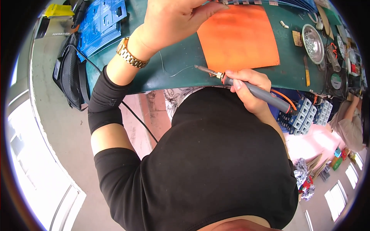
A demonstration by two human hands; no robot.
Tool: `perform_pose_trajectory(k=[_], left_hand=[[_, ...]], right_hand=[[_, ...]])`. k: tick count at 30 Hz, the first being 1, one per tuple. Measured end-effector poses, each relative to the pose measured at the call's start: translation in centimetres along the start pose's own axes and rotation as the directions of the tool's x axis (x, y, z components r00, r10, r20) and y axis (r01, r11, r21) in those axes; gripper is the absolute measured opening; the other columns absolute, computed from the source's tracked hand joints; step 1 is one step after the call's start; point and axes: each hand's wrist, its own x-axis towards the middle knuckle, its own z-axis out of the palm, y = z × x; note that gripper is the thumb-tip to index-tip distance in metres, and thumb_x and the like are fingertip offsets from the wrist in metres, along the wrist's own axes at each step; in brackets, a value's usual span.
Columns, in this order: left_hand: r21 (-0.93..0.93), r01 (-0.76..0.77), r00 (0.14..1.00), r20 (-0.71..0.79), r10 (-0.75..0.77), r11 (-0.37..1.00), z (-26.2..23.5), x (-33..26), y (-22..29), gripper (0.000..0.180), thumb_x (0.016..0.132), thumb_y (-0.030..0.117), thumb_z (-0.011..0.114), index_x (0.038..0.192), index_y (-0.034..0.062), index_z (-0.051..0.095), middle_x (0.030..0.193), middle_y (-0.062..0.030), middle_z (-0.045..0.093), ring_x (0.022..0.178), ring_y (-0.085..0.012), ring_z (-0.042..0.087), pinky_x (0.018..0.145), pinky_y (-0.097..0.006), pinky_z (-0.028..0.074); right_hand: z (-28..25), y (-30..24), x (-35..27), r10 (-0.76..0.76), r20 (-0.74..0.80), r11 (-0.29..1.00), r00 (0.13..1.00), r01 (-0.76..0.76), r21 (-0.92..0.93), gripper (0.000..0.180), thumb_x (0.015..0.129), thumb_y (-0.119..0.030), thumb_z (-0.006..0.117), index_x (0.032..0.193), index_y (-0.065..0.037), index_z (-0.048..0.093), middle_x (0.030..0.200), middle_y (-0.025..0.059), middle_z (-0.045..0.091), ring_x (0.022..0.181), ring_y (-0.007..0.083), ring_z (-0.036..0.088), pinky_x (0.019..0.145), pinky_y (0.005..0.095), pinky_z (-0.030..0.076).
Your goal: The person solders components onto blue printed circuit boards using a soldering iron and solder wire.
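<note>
My right hand (pixel 250 86) is closed around the grey handle of a soldering iron (pixel 266 96). Its metal tip points left, over the near part of the green table beside an orange sheet (pixel 239 36). An orange cord trails from the handle's rear. At the top edge is my left hand (pixel 173 17), its thumb stretched right toward the near edge of a blue panel (pixel 285 4). The other fingers are mostly cut off by the frame, so their grip is hidden. A thin pale strand (pixel 181 72) lies on the table left of the iron's tip.
Stacked blue panels (pixel 102 25) stand at the far left, beside a black bag (pixel 69 71). On the right are a glass bowl (pixel 313 44), a yellow-handled knife (pixel 307 71) and a coiled iron stand (pixel 333 57). White and blue parts (pixel 302 115) sit below the table's right edge.
</note>
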Motion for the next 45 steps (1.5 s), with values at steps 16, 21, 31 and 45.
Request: perform_pose_trajectory(k=[16, 21, 31, 45], left_hand=[[-0.112, 0.126, 0.992, -0.015, -0.128, 0.986, -0.3, -0.6, 0.0, 0.019, 0.073, 0.001, 0.074, 0.084, 0.0045, 0.059, 0.073, -0.0045, 0.063, 0.051, -0.0107, 0.058, 0.045, -0.020, 0.043], [-0.121, 0.154, 0.988, -0.002, -0.156, 0.981, -0.5, 0.2, 0.9, 0.018, 0.074, 0.003, 0.074, 0.084, 0.0051, 0.059, 0.073, -0.0043, 0.063, 0.051, -0.0109, 0.059, 0.045, -0.020, 0.043], [0.214, -0.183, 0.925, 0.368, 0.094, 0.959, -2.0, 0.2, 2.7, 0.024, 0.068, 0.003, 0.071, 0.091, 0.0051, 0.065, 0.088, -0.0086, 0.069, 0.062, -0.0167, 0.061, 0.058, -0.028, 0.051], [0.300, -0.217, 0.798, 0.603, -0.008, 0.929, -1.2, -6.4, 5.5, 0.016, 0.073, 0.005, 0.065, 0.087, 0.0097, 0.060, 0.101, -0.0115, 0.066, 0.055, -0.0091, 0.056, 0.074, -0.034, 0.053]], right_hand=[[0.6, -0.3, 0.6, -0.139, 0.035, 0.974, 0.990, 0.143, -0.176, 0.023, 0.077, 0.006, 0.058, 0.098, 0.002, 0.068, 0.075, 0.0124, 0.067, 0.064, 0.0166, 0.064, 0.060, 0.0252, 0.050], [0.1, 0.0, 0.8, -0.169, 0.045, 0.973, 0.985, 0.174, -0.149, 0.022, 0.077, 0.004, 0.058, 0.098, 0.004, 0.066, 0.077, 0.0132, 0.067, 0.066, 0.0182, 0.065, 0.062, 0.0260, 0.051], [-6.3, -2.6, -2.4, -0.513, -0.345, 0.848, 0.786, 0.526, -0.064, 0.026, 0.078, -0.012, 0.062, 0.100, 0.001, 0.056, 0.078, 0.0152, 0.054, 0.061, 0.0181, 0.051, 0.053, 0.0295, 0.044], [-4.6, -2.6, 0.9, -0.218, -0.149, 0.963, 0.965, 0.187, -0.195, 0.018, 0.070, 0.005, 0.061, 0.088, 0.002, 0.065, 0.066, 0.0080, 0.060, 0.054, 0.0109, 0.053, 0.051, 0.0231, 0.040]])
